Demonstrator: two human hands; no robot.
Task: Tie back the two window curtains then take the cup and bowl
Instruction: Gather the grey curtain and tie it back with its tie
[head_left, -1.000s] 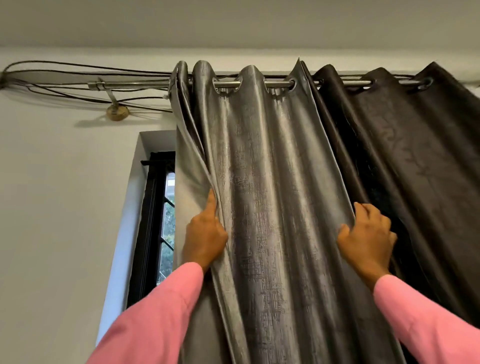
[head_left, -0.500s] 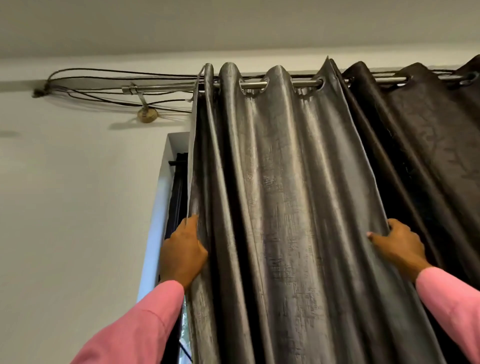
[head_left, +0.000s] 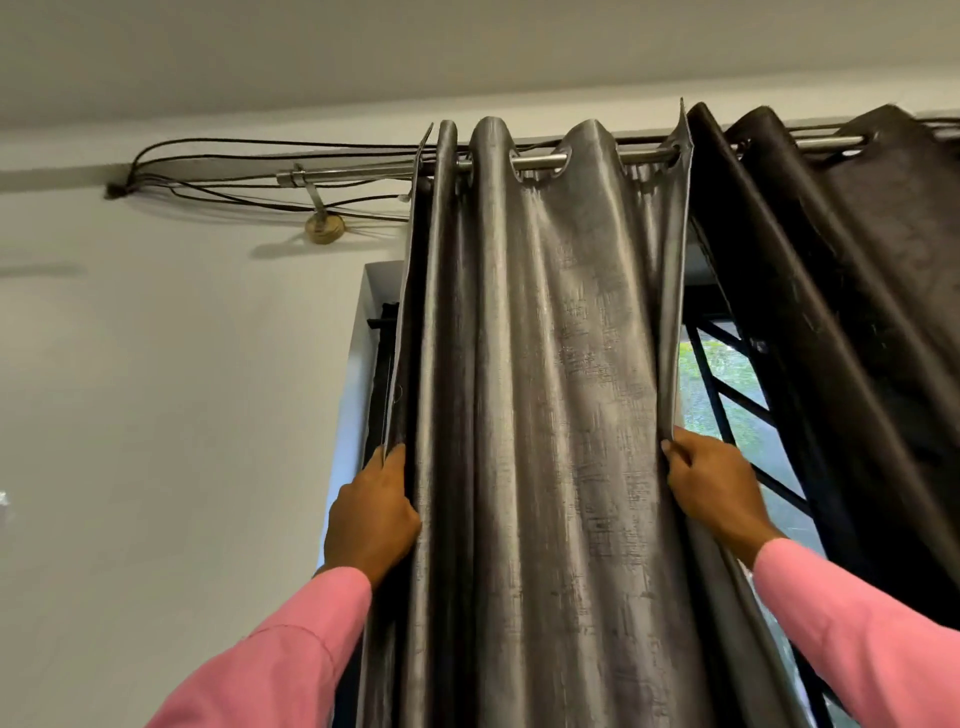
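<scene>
Up at the window, the grey curtain (head_left: 561, 389) hangs in bunched folds from the metal rod (head_left: 535, 162). Well below the rod, the left hand (head_left: 371, 519) has its grip curled round the curtain's left edge, and the right hand (head_left: 714, 493) pinches the right edge (both sleeves are pink). Further right along the rod hangs the dark curtain (head_left: 857, 291), with the barred window (head_left: 727, 400) showing between the two. Black cables (head_left: 234, 150) loop past the rod's left end.
</scene>
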